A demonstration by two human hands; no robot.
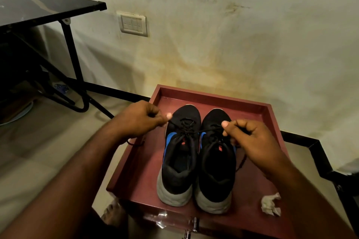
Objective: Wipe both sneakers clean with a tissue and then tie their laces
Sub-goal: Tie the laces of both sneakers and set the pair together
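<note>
left sneaker [179,153] lace [202,131] pulled taut between both hands, left hand [139,120] and right hand [250,139] each pinched on an end, right sneaker [215,161] alongside, crumpled tissue [271,204] left at tray [213,96] near-right corner

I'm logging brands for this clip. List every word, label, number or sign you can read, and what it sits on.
No text can be read.
Left sneaker: small red tongue mark, too blurred to read.
Right sneaker: small red tongue mark, too blurred to read.
Wall switch plate: no readable markings.

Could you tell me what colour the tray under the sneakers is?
Dark red tray, seen from the head view.
</note>
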